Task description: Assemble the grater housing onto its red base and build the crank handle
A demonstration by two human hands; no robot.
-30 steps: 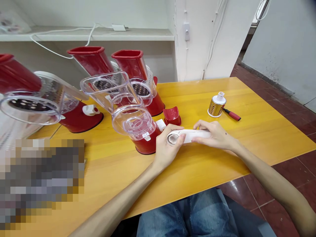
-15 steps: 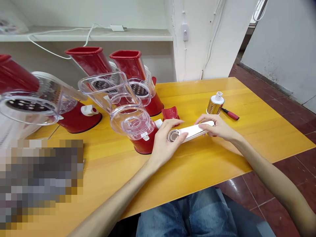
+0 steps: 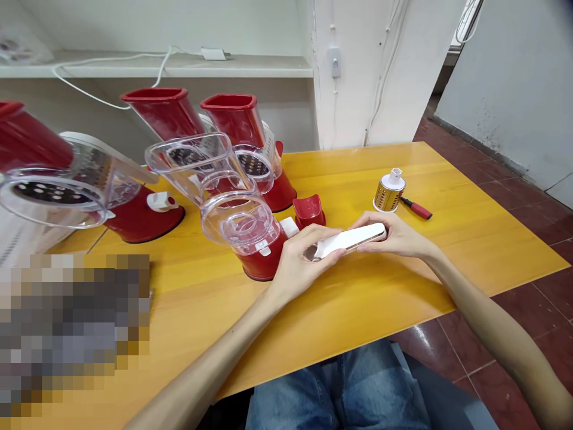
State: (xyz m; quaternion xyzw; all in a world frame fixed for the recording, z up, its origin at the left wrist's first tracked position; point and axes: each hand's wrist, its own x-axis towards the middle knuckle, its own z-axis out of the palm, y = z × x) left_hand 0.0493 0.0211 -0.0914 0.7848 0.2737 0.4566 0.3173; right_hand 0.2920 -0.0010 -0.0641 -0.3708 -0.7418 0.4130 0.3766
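Closed further over the round hub, the left hand [image 3: 298, 266] now hid most of the end of the white handle [image 3: 347, 240], which had shown plainly a moment before. The handle lay tilted in the air above the bench [image 3: 358, 304], held between both hands. Its far end was cupped by the right hand [image 3: 394, 234]. Fingers on both hands were closed, gripping it, with the left fingers [image 3: 329, 237] across its near end and the right fingers [image 3: 369, 222] along its far end.

Just beyond the hands stood a red pusher [image 3: 308, 212] on the yellow bench. Nearby were a gold drum [image 3: 388, 195] with a white cap and a red-handled tool [image 3: 417, 209], the tool touching the drum's base. Three red graters stood to the left, the nearest [image 3: 262, 260] close to the left hand, with clear hoppers tilted up. A pixelated patch [image 3: 74, 334] covered the bench's near left corner.

Behind the bench ran a pale shelf [image 3: 156, 67] carrying a white cable [image 3: 107, 83]. A switch [image 3: 334, 63] was fixed to a white pillar [image 3: 358, 101], and dark red tiles [image 3: 523, 316] covered the floor to the right.
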